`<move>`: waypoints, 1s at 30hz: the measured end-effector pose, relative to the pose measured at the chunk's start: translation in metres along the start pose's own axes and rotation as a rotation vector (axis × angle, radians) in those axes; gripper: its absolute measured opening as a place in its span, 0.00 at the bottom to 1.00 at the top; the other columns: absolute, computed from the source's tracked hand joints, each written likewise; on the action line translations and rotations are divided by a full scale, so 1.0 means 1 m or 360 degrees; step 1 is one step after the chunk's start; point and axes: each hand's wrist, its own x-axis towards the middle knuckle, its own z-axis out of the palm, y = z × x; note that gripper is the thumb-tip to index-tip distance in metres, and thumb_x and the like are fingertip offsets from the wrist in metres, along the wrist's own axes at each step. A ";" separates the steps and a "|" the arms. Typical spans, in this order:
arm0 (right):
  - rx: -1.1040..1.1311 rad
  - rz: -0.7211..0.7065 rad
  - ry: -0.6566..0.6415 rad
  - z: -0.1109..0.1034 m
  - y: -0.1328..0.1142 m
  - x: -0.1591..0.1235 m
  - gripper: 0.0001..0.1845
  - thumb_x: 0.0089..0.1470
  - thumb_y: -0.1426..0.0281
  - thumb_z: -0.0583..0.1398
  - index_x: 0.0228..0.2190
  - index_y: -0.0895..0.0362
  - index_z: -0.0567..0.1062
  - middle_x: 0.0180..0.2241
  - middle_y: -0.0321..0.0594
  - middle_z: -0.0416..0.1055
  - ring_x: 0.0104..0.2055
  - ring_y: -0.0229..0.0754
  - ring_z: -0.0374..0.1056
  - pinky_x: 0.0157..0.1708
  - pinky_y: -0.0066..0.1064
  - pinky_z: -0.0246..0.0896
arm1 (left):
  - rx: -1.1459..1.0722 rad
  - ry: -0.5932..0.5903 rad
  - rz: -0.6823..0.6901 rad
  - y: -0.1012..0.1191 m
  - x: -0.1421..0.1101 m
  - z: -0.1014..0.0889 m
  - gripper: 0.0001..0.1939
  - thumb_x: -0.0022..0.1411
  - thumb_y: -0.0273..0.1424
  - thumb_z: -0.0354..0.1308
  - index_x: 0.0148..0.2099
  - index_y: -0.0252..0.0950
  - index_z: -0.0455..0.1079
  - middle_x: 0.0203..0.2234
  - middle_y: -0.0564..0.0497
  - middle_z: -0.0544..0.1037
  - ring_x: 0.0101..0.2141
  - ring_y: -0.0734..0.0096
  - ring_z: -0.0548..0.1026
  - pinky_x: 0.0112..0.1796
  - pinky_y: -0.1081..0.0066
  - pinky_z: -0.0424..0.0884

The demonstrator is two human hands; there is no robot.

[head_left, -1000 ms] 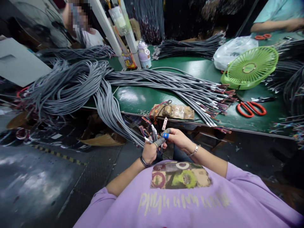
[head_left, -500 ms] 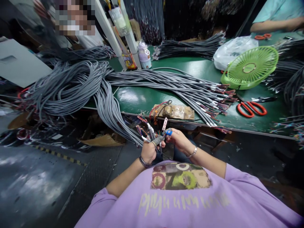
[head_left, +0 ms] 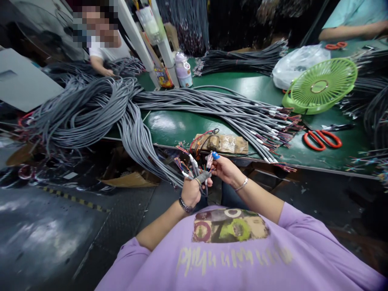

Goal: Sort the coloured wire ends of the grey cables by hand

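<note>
My left hand (head_left: 191,193) is closed around the ends of several grey cables (head_left: 171,173), and a grey cover sits over its thumb. White sleeves (head_left: 193,163) and fanned-out coloured wires (head_left: 178,163) stick up from this grip. Just to the right, my right hand (head_left: 226,170) is pinched close to the wire ends, a blue finger cover (head_left: 215,155) on one digit. Its fingertips touch or nearly touch a small pale strip (head_left: 209,160) by the bench edge. What lies between these fingers is too small to tell.
On the green bench (head_left: 169,125) lie a long cable bundle (head_left: 194,99), a coiled bundle (head_left: 87,109), a taped cardboard block (head_left: 228,143) and red-handled scissors (head_left: 323,139). A green fan (head_left: 319,85), plastic bag (head_left: 300,64) and bottle (head_left: 183,70) stand behind. Two co-workers sit across.
My right hand has moved slightly up, its blue-covered digit rising to beside the pale strip. My left hand keeps its grip. The co-worker at the back left now has a hand on the cables.
</note>
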 end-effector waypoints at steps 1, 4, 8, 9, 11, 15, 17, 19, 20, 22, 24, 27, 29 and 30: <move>0.0029 0.0014 -0.0020 -0.001 0.000 0.000 0.17 0.46 0.56 0.65 0.28 0.59 0.75 0.21 0.34 0.68 0.23 0.32 0.61 0.23 0.24 0.60 | 0.0002 0.0005 -0.0006 0.000 0.001 0.001 0.09 0.48 0.33 0.64 0.23 0.32 0.72 0.14 0.51 0.74 0.16 0.77 0.70 0.17 0.78 0.55; 0.0073 0.0002 -0.0013 -0.001 0.000 0.000 0.15 0.47 0.58 0.65 0.30 0.59 0.76 0.22 0.36 0.70 0.25 0.33 0.63 0.25 0.24 0.60 | 0.0022 0.0009 -0.0030 0.001 0.002 0.002 0.10 0.47 0.34 0.65 0.22 0.32 0.72 0.13 0.51 0.73 0.16 0.77 0.70 0.16 0.79 0.55; 0.0088 -0.0076 0.0024 0.000 0.003 0.002 0.15 0.45 0.59 0.66 0.28 0.60 0.77 0.22 0.35 0.70 0.25 0.34 0.63 0.25 0.25 0.58 | 0.0060 -0.0001 -0.0033 -0.001 0.002 0.003 0.10 0.45 0.33 0.65 0.21 0.31 0.72 0.13 0.51 0.73 0.16 0.77 0.70 0.16 0.79 0.54; 0.0090 -0.0084 0.0019 0.000 0.004 0.002 0.16 0.44 0.59 0.66 0.28 0.60 0.77 0.22 0.35 0.70 0.26 0.34 0.63 0.26 0.25 0.58 | 0.0066 0.0006 -0.0039 -0.002 0.002 0.002 0.10 0.45 0.33 0.65 0.22 0.31 0.72 0.13 0.51 0.73 0.16 0.77 0.70 0.16 0.79 0.54; 0.0094 -0.0069 0.0000 0.000 0.005 0.001 0.17 0.46 0.58 0.65 0.29 0.59 0.77 0.23 0.36 0.70 0.26 0.34 0.64 0.26 0.25 0.59 | 0.0065 0.0019 -0.0055 -0.002 0.002 0.001 0.10 0.46 0.34 0.65 0.23 0.31 0.73 0.13 0.51 0.73 0.16 0.76 0.70 0.16 0.79 0.54; 0.0075 0.0089 -0.0010 -0.002 0.005 -0.004 0.21 0.51 0.52 0.60 0.29 0.59 0.75 0.26 0.38 0.71 0.25 0.34 0.64 0.25 0.25 0.60 | 0.0060 -0.0007 -0.0043 -0.001 -0.003 0.000 0.11 0.47 0.35 0.65 0.23 0.32 0.72 0.14 0.51 0.74 0.16 0.77 0.70 0.16 0.78 0.55; 0.0032 0.0173 -0.0001 -0.004 0.003 -0.007 0.24 0.52 0.49 0.57 0.28 0.59 0.74 0.26 0.39 0.71 0.24 0.34 0.64 0.25 0.25 0.61 | 0.0070 -0.0008 -0.0028 -0.001 -0.006 -0.001 0.12 0.48 0.36 0.64 0.23 0.32 0.71 0.14 0.51 0.74 0.16 0.77 0.70 0.17 0.78 0.55; -0.0035 0.0240 -0.0022 -0.007 0.001 -0.011 0.24 0.52 0.49 0.56 0.27 0.59 0.73 0.26 0.39 0.71 0.24 0.33 0.64 0.25 0.26 0.62 | 0.0072 0.0008 -0.0024 -0.002 -0.008 -0.003 0.12 0.48 0.36 0.65 0.24 0.32 0.71 0.14 0.51 0.74 0.16 0.76 0.71 0.17 0.77 0.56; -0.0079 0.0271 -0.0047 -0.009 0.000 -0.013 0.24 0.51 0.49 0.58 0.27 0.59 0.73 0.25 0.38 0.70 0.23 0.33 0.64 0.25 0.26 0.63 | 0.0071 0.0010 -0.0022 -0.003 -0.009 -0.004 0.12 0.48 0.36 0.65 0.24 0.32 0.71 0.14 0.51 0.74 0.16 0.75 0.71 0.17 0.77 0.56; -0.0184 0.0309 -0.0102 -0.012 -0.002 -0.018 0.22 0.46 0.51 0.62 0.26 0.59 0.73 0.25 0.37 0.70 0.23 0.33 0.63 0.24 0.26 0.63 | 0.0076 -0.0006 -0.0003 -0.007 -0.010 -0.007 0.11 0.48 0.36 0.65 0.25 0.32 0.71 0.14 0.51 0.74 0.16 0.75 0.71 0.17 0.77 0.57; -0.0319 0.0289 -0.0136 -0.013 -0.003 -0.023 0.20 0.39 0.55 0.68 0.25 0.59 0.73 0.22 0.35 0.69 0.22 0.32 0.62 0.24 0.26 0.62 | 0.0096 -0.0042 0.0028 -0.011 -0.011 -0.009 0.11 0.49 0.36 0.64 0.25 0.32 0.72 0.15 0.51 0.75 0.17 0.75 0.71 0.17 0.77 0.57; -0.0558 0.0147 -0.0147 -0.010 -0.003 -0.028 0.19 0.32 0.61 0.71 0.21 0.60 0.72 0.17 0.31 0.66 0.20 0.30 0.59 0.23 0.24 0.57 | 0.0137 -0.0071 0.0026 -0.015 -0.011 -0.010 0.12 0.50 0.36 0.64 0.25 0.32 0.72 0.15 0.51 0.75 0.17 0.76 0.71 0.18 0.77 0.59; -0.0699 0.0041 -0.0188 -0.008 -0.002 -0.030 0.18 0.33 0.62 0.71 0.21 0.60 0.73 0.17 0.31 0.66 0.20 0.30 0.59 0.23 0.24 0.55 | 0.0205 -0.0135 -0.0008 -0.016 -0.011 -0.011 0.12 0.50 0.36 0.65 0.24 0.32 0.72 0.15 0.50 0.75 0.17 0.75 0.71 0.18 0.77 0.59; -0.0746 0.0003 -0.0229 -0.007 -0.001 -0.030 0.17 0.34 0.61 0.70 0.21 0.61 0.73 0.17 0.32 0.67 0.20 0.31 0.60 0.23 0.25 0.56 | 0.0251 -0.0187 -0.0032 -0.016 -0.011 -0.012 0.12 0.49 0.36 0.65 0.24 0.32 0.72 0.15 0.50 0.75 0.17 0.75 0.70 0.18 0.77 0.59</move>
